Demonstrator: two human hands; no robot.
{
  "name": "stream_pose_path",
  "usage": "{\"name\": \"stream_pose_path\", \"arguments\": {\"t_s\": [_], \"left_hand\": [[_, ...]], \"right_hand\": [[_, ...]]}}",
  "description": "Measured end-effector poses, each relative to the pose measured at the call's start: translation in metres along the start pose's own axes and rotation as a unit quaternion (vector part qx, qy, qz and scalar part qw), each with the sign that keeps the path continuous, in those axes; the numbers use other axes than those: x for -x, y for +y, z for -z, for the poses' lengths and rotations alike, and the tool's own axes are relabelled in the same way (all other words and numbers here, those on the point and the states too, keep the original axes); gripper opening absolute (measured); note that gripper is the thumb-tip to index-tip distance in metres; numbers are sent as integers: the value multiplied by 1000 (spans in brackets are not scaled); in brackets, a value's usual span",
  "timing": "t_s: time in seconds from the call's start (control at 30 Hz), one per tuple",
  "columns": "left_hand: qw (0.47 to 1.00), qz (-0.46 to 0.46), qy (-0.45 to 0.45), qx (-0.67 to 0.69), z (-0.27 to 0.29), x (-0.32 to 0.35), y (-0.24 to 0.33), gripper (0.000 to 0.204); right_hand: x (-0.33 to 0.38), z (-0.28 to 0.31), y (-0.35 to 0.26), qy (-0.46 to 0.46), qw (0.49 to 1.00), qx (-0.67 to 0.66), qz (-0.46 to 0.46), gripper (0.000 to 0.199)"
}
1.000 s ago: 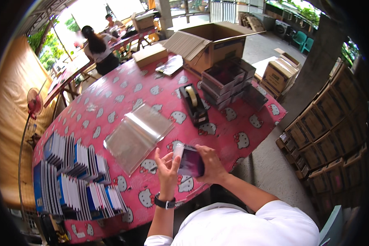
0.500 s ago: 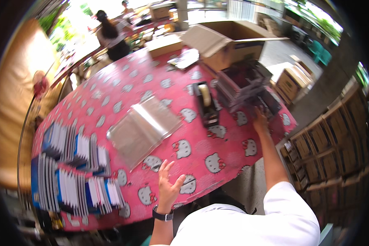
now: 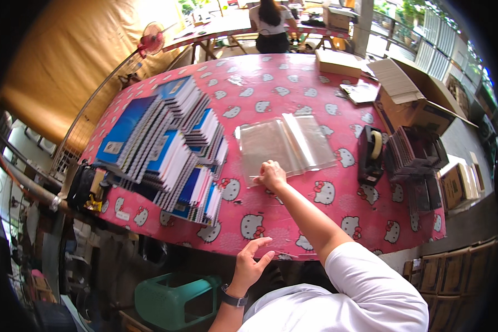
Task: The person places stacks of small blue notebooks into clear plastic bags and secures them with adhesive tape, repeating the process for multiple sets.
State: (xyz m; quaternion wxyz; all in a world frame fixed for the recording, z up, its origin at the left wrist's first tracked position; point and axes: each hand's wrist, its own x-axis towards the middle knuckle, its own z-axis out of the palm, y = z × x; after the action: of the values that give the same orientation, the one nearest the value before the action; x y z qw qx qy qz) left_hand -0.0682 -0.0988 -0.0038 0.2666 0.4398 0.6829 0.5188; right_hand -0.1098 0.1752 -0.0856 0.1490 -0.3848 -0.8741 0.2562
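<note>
Clear plastic bags (image 3: 271,145) lie flat in a stack near the middle of the pink table. My right hand (image 3: 272,176) reaches across to their near edge, its fingers curled and pinching the corner. Part of the corner is hidden under those fingers. Close to the table's front edge hovers my left hand (image 3: 253,265), with a dark watch on the wrist; its fingers and thumb are apart and hold nothing. Left of the bags, spiral notebooks (image 3: 128,130) with blue covers stand in several stacks of differing height.
A black tape dispenser (image 3: 369,157) and dark plastic trays (image 3: 415,155) stand on the right, before an open cardboard box (image 3: 404,105). A green stool (image 3: 174,301) is below the front edge. One person (image 3: 271,27) sits at a far table. A red fan (image 3: 151,40) stands at left.
My view has swung left. My right hand has moved from the dark trays to the plastic bags' near edge. My left hand stays open near the front edge.
</note>
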Motion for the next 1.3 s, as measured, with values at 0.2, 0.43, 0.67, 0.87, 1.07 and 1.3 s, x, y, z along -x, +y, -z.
{"name": "stream_pose_path", "arguments": {"t_s": [0.2, 0.43, 0.67, 0.87, 1.07, 1.3], "left_hand": [[994, 77, 80, 2, 32, 37, -21, 36], [995, 20, 102, 14, 41, 25, -14, 31], [935, 90, 82, 333, 19, -34, -26, 74], [971, 153, 35, 181, -25, -87, -111, 79], [976, 120, 138, -120, -8, -79, -100, 83], [913, -202, 91, -341, -51, -57, -59, 65]], "right_hand": [[-26, -23, 15, -67, 993, -97, -21, 20], [-54, 95, 99, 393, 681, -615, -54, 18], [117, 83, 4, 105, 957, -85, 257, 10], [196, 25, -27, -61, 975, -173, 127, 16], [196, 38, 72, 131, 970, 179, 99, 43], [198, 37, 74, 124, 977, 170, 48, 55]]}}
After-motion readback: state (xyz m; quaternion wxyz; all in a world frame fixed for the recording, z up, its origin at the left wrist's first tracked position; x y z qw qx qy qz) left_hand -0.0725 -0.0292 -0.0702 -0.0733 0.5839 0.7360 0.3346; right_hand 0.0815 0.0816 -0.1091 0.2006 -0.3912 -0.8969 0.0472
